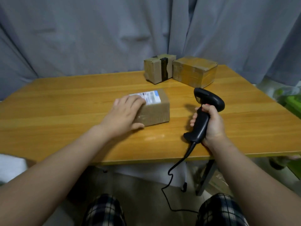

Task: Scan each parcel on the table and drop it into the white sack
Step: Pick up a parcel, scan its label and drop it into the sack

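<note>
Cardboard parcel (156, 110) under flat left hand (123, 115); right hand (210, 126) grips scanner (210, 98).

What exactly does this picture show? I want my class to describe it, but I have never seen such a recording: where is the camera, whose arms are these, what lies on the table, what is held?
There is no machine: a person wears one camera on the head, looking forward and down, so the arms are their own. The left hand rests on a cardboard parcel with a white label on top. The right hand grips a black barcode scanner, its cable trailing down. Two more stand at the far edge of the wooden table: a black-taped parcel and a yellowish parcel. The white shape at lower left may be the sack.
</note>
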Motion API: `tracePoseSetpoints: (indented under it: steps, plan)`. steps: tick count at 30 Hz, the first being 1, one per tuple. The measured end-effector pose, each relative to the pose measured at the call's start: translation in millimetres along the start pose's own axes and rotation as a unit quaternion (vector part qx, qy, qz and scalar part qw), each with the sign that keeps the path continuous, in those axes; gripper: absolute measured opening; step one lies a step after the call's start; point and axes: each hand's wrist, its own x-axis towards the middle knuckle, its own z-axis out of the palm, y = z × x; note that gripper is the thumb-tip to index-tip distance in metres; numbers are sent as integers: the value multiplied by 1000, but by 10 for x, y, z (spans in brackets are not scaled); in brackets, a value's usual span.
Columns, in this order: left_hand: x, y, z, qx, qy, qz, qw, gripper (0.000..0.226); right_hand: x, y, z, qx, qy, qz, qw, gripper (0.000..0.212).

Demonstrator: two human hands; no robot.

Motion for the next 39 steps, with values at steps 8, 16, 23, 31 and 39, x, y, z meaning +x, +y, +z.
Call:
tracePoseSetpoints:
  steps: [8,16,23,31,39]
  plan:
    - [88,66,-91,-214,59,-262,939,66,-244,235,225,-41,-7,-28,999,16]
    - [154,27,-77,-489,-24,-345,801,81,-252,225,254,-66,-36,-3,997,31]
    - [-164,91,-343,-441,-29,-240,864,49,-336,197,292,-9,-64,46,997,27]
    - [-409,182,-589,-363,-50,-234,901,39,-648,355,656,32,-22,12,999,19]
    - [-976,140,-249,-556,58,-302,772,111,-1035,482,718,-250,-110,-138,952,39]
